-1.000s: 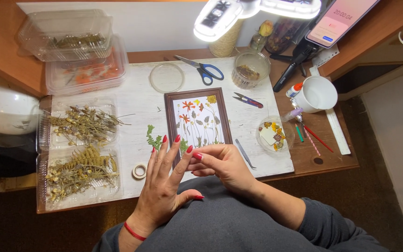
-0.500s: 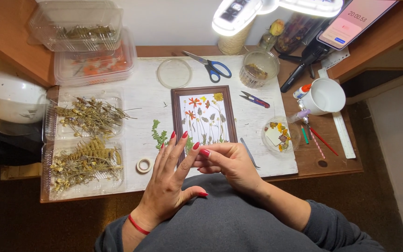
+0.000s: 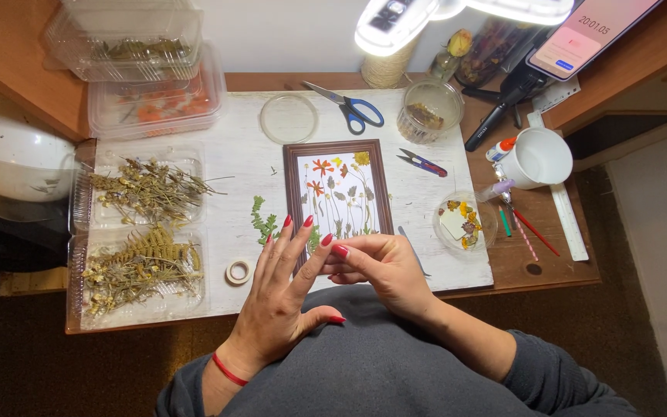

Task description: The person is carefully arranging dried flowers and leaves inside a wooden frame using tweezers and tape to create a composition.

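My left hand (image 3: 279, 297) is raised over the desk's near edge, fingers spread and pointing up, with nothing in it. My right hand (image 3: 376, 270) curls beside it, its fingertips against the left hand's fingers; whether it pinches something small I cannot tell. Just beyond the fingertips lies a brown-framed picture (image 3: 340, 193) of pressed flowers on white. A green fern sprig (image 3: 262, 224) rests left of the frame, and a small roll of tape (image 3: 238, 271) sits near my left hand.
Clear trays of dried plants (image 3: 142, 189) (image 3: 137, 266) line the left. Stacked plastic boxes (image 3: 148, 96), a clear lid (image 3: 289, 118), blue scissors (image 3: 353, 108), a glass jar (image 3: 428, 112), snips (image 3: 421, 162), a flower dish (image 3: 463, 222), a white mug (image 3: 538, 157) and pencils (image 3: 525, 230) surround the frame. A lamp (image 3: 426, 19) hangs above.
Both hands stay together at the frame's lower edge with only slight finger movement. The view has shifted a little.
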